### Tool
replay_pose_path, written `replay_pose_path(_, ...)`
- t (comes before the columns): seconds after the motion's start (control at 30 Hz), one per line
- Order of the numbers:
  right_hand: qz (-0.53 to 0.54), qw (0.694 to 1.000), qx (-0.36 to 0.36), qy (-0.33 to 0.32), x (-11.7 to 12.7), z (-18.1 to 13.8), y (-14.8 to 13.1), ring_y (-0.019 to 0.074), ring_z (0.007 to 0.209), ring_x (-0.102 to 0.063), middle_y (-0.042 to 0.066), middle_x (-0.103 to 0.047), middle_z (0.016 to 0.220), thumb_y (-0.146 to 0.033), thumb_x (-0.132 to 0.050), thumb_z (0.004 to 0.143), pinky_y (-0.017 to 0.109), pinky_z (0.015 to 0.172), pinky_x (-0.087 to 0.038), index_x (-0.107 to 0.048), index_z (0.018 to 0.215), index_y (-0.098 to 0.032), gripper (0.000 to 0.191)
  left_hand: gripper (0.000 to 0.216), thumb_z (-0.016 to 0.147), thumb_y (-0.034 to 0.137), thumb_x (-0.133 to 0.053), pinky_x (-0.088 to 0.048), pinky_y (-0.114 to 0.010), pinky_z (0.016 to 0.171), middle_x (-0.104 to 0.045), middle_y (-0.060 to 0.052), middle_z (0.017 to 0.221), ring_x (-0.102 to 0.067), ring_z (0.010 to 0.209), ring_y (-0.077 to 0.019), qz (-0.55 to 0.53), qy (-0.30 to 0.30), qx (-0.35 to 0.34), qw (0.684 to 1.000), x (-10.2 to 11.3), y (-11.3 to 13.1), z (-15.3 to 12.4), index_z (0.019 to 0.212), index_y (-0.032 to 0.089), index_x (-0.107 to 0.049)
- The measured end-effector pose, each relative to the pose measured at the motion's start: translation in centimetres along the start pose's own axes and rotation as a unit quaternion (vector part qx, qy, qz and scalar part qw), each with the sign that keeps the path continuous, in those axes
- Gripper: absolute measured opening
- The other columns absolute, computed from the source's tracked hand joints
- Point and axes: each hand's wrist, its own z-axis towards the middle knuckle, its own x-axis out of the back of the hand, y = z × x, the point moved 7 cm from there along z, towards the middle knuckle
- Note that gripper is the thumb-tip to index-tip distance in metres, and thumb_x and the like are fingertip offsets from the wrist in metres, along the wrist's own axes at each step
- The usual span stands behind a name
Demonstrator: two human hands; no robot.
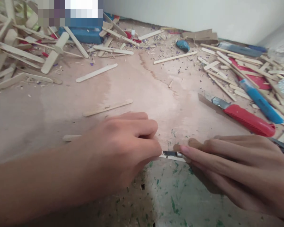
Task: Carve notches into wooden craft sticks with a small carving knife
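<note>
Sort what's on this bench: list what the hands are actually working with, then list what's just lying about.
In hand:
- left hand, pressing down a pale flat wooden craft stick
- right hand, holding a dark-handled blade against that stick

Lying about:
- red-handled utility knife
- blue-handled cutter
- loose pale wooden stick
- heap of wooden sticks
- blue box

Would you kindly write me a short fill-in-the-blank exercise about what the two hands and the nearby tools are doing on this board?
1. The left hand presses down a thin wooden ____ at the board's near edge.
2. The right hand holds a dark blade against the wood, between the two ____.
3. The utility knife lying free on the board has a ____ handle.
4. Beside it lies a pen-like tool coloured ____.

Missing words: stick; hands; red; blue
</note>
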Motion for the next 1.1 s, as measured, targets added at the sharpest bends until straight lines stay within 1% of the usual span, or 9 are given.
replay_pose_path(0.1, -0.005, 1.0, 0.013, 0.011, 0.0, 0.5, -0.1, 0.0134, 0.062, -0.06, -0.001, -0.075, 0.087, -0.009, -0.054, 0.127, 0.03, 0.057, -0.052, -0.076, 0.151, -0.009, 0.032, 0.041, 0.122, 0.005, -0.058, -0.053, -0.033, 0.081, -0.075, -0.002, 0.094, -0.065, 0.087, -0.019, 0.013, 0.03, -0.021, 0.999, 0.0, 0.3, -0.2, 0.092, 0.018, -0.082)
replay_pose_path(0.17, -0.003, 0.999, 0.018, 0.041, 0.0, 0.5, -0.1, 0.0128, 0.064, -0.06, -0.001, -0.075, 0.088, -0.009, -0.057, 0.127, 0.03, 0.058, -0.049, -0.077, 0.149, -0.009, 0.03, 0.038, 0.124, 0.004, -0.056, -0.058, -0.033, 0.089, -0.081, -0.003, 0.105, -0.07, 0.096, -0.0202, 0.047, 0.022, -0.026, 0.998, -0.1, 0.5, -0.4, 0.103, 0.018, -0.084)
replay_pose_path(0.3, 0.016, 0.995, 0.021, 0.091, -0.3, -0.1, 0.1, 0.0114, 0.064, -0.058, -0.002, -0.075, 0.09, -0.012, -0.06, 0.128, 0.03, 0.058, -0.044, -0.079, 0.144, -0.011, 0.024, 0.044, 0.133, 0.011, -0.038, -0.065, -0.039, 0.099, -0.086, -0.008, 0.12, -0.079, 0.108, -0.024, 0.167, 0.026, -0.086, 0.982, 0.0, 2.7, -1.6, 0.124, 0.012, -0.081)
replay_pose_path(0.43, 0.02, 0.995, 0.017, 0.1, -0.6, -0.5, 0.4, 0.0113, 0.068, -0.061, -0.002, -0.075, 0.091, -0.018, -0.061, 0.13, 0.03, 0.062, -0.045, -0.077, 0.146, -0.015, 0.023, 0.028, 0.135, 0.019, -0.049, -0.069, -0.037, 0.103, -0.086, -0.008, 0.122, -0.083, 0.114, -0.0241, 0.225, 0.008, -0.083, 0.971, -0.9, 3.9, -3.0, 0.14, 0.01, -0.075)
replay_pose_path(0.5, 0.023, 0.995, 0.023, 0.099, -0.6, -0.4, 0.3, 0.0113, 0.07, -0.063, -0.001, -0.077, 0.093, -0.019, -0.06, 0.131, 0.029, 0.063, -0.044, -0.076, 0.145, -0.016, 0.022, 0.028, 0.135, 0.021, -0.051, -0.07, -0.038, 0.105, -0.087, -0.009, 0.125, -0.083, 0.117, -0.0249, 0.221, 0.03, -0.076, 0.972, -1.2, 4.1, -3.5, 0.144, 0.007, -0.074)
replay_pose_path(0.63, 0.011, 0.994, 0.029, 0.101, -0.4, -0.3, 0.0, 0.0115, 0.069, -0.063, -0.001, -0.079, 0.094, -0.021, -0.055, 0.133, 0.029, 0.063, -0.044, -0.074, 0.145, -0.016, 0.023, 0.027, 0.133, 0.018, -0.051, -0.071, -0.037, 0.111, -0.086, -0.009, 0.126, -0.081, 0.121, -0.0247, 0.174, 0.062, -0.061, 0.981, -1.6, 3.5, -3.9, 0.145, 0.006, -0.073)
replay_pose_path(0.8, -0.024, 0.997, 0.031, 0.066, -0.9, -0.6, 0.0, 0.0137, 0.071, -0.062, 0.002, -0.081, 0.102, -0.018, -0.049, 0.133, 0.032, 0.065, -0.049, -0.069, 0.155, -0.013, 0.03, 0.026, 0.127, 0.007, -0.056, -0.071, -0.035, 0.112, -0.083, -0.011, 0.13, -0.078, 0.126, -0.0253, 0.134, 0.054, -0.067, 0.987, -1.7, 3.1, -4.1, 0.149, 0.004, -0.072)
replay_pose_path(0.9, -0.02, 0.997, 0.04, 0.061, -1.1, -0.9, -0.1, 0.014, 0.071, -0.06, 0.002, -0.08, 0.102, -0.016, -0.053, 0.131, 0.033, 0.064, -0.048, -0.068, 0.157, -0.012, 0.03, 0.026, 0.128, 0.008, -0.056, -0.07, -0.035, 0.116, -0.083, -0.011, 0.129, -0.077, 0.128, -0.0253, 0.134, 0.051, -0.069, 0.987, -1.6, 3.0, -4.0, 0.148, 0.003, -0.071)
replay_pose_path(1.1, -0.034, 0.997, 0.041, 0.064, -1.3, -1.0, -0.2, 0.0145, 0.067, -0.053, -0.002, -0.071, 0.091, -0.012, -0.06, 0.128, 0.034, 0.061, -0.044, -0.069, 0.153, -0.01, 0.027, 0.026, 0.13, 0.01, -0.051, -0.073, -0.037, 0.108, -0.084, -0.01, 0.123, -0.079, 0.121, -0.0257, 0.161, 0.048, -0.077, 0.983, -1.7, 3.1, -3.7, 0.141, 0.006, -0.074)
